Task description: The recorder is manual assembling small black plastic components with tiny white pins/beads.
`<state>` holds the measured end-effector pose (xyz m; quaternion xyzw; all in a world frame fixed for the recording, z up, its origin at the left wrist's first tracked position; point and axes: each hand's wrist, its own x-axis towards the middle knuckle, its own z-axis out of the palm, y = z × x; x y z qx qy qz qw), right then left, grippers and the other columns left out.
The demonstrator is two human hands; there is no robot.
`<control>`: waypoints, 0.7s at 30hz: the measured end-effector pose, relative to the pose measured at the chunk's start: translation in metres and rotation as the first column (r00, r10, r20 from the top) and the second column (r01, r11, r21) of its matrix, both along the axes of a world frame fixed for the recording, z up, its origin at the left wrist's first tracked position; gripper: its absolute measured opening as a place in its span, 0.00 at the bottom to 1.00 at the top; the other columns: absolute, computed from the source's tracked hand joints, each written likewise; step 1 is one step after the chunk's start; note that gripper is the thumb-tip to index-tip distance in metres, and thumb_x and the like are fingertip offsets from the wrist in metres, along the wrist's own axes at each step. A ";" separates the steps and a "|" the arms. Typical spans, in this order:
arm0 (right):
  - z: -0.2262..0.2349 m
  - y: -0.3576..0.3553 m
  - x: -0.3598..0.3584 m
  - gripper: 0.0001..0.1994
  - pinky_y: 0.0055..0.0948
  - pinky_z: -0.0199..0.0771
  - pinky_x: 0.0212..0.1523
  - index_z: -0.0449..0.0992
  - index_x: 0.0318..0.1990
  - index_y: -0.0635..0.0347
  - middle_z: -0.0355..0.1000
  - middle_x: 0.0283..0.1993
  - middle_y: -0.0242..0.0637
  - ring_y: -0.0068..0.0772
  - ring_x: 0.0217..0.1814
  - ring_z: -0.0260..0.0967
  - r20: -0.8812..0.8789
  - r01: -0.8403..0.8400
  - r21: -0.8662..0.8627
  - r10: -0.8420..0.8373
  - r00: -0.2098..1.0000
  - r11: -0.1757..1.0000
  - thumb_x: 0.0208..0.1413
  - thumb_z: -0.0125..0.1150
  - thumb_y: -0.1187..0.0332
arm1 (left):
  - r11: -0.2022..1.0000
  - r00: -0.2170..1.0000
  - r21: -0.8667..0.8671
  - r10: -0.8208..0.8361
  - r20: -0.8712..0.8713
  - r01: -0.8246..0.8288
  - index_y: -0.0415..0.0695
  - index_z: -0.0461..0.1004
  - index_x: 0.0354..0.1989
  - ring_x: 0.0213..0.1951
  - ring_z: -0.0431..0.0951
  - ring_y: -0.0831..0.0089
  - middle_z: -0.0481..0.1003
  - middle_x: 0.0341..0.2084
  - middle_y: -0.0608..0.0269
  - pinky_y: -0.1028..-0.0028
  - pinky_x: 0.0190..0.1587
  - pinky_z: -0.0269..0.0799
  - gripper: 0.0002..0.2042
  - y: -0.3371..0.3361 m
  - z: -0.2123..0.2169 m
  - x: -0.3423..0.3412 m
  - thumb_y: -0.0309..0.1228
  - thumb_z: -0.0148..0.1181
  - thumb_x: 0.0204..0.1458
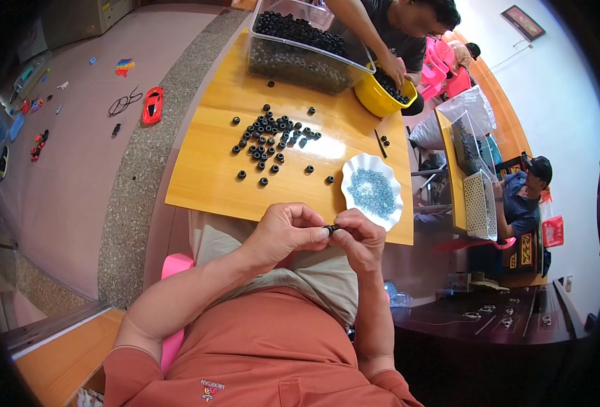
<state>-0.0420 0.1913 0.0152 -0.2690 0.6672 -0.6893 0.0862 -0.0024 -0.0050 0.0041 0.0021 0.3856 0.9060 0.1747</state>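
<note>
My left hand (pixel 281 236) and my right hand (pixel 362 241) meet just in front of the table's near edge, both with fingers pinched. Between their fingertips is a small black round part (pixel 331 229); the fingers cover much of it, so I cannot tell whether it is one piece or two. Beyond them, several loose black ring-shaped parts (pixel 271 150), each with a hole, lie scattered on the wooden table (pixel 205 159). Close to my right hand stands a white plate with a wavy rim (pixel 390 220), holding many tiny clear bluish beads (pixel 372 192).
A clear plastic bin (pixel 293 78) full of black parts stands at the far end. Beside it, another person's hand (pixel 393 70) reaches into a yellow bowl (pixel 369 100). A thin black stick (pixel 381 144) lies near the right edge. A red toy car (pixel 153 106) is on the floor.
</note>
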 end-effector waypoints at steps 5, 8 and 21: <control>0.001 -0.003 0.003 0.06 0.20 0.74 0.34 0.75 0.39 0.71 0.70 0.36 0.40 0.25 0.34 0.71 -0.013 0.013 0.023 -0.012 1.000 1.000 0.53 0.62 0.81 | 1.000 1.000 0.002 0.016 -0.001 -0.016 0.35 0.73 0.38 0.34 0.80 0.75 0.78 0.32 0.57 0.78 0.39 0.78 0.07 0.000 -0.001 0.000 0.22 0.63 0.52; 0.001 -0.002 0.002 0.06 0.20 0.75 0.35 0.74 0.39 0.72 0.70 0.37 0.40 0.25 0.35 0.72 -0.026 -0.001 0.024 0.002 1.000 1.000 0.53 0.62 0.81 | 1.000 1.000 0.011 0.019 0.004 -0.019 0.34 0.73 0.38 0.33 0.80 0.75 0.78 0.32 0.57 0.78 0.39 0.79 0.07 0.001 -0.001 0.000 0.22 0.63 0.52; -0.002 -0.001 -0.001 0.08 0.22 0.74 0.34 0.74 0.40 0.71 0.72 0.36 0.42 0.28 0.35 0.72 -0.232 0.017 0.092 0.005 0.973 0.996 0.51 0.61 0.84 | 0.999 0.999 0.008 0.034 0.026 -0.034 0.35 0.75 0.37 0.32 0.79 0.76 0.78 0.30 0.59 0.79 0.37 0.78 0.07 0.002 -0.003 0.000 0.23 0.64 0.51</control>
